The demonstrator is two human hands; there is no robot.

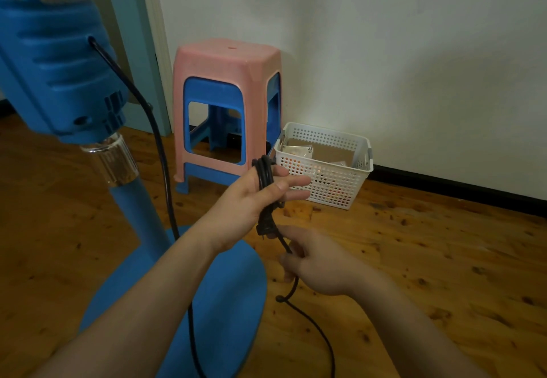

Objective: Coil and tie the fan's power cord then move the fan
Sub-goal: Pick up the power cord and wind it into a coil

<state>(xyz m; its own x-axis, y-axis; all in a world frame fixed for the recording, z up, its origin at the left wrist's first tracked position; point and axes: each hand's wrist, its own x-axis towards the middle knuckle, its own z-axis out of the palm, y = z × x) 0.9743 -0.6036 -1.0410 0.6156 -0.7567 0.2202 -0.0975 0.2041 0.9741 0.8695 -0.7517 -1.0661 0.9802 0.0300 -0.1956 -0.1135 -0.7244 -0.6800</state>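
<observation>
A blue pedestal fan (pixel 59 61) stands at the left, its round base (pixel 225 289) on the wooden floor. Its black power cord (pixel 159 153) leaves the motor housing, hangs down past the pole and loops across the floor. Several turns of the cord are wound around my left hand (pixel 251 197), whose fingers are stretched out and whose thumb presses the coil (pixel 265 179). The plug (pixel 263 226) hangs just below that hand. My right hand (pixel 313 265) pinches the loose cord below the plug, and the cord runs on down from its fingers.
Behind the hands, a pink stool stacked on a blue stool (pixel 228 105) stands by the white wall. A white perforated basket (pixel 328 164) with cardboard items sits on the floor right of it. A door frame (pixel 154 40) rises at the back left.
</observation>
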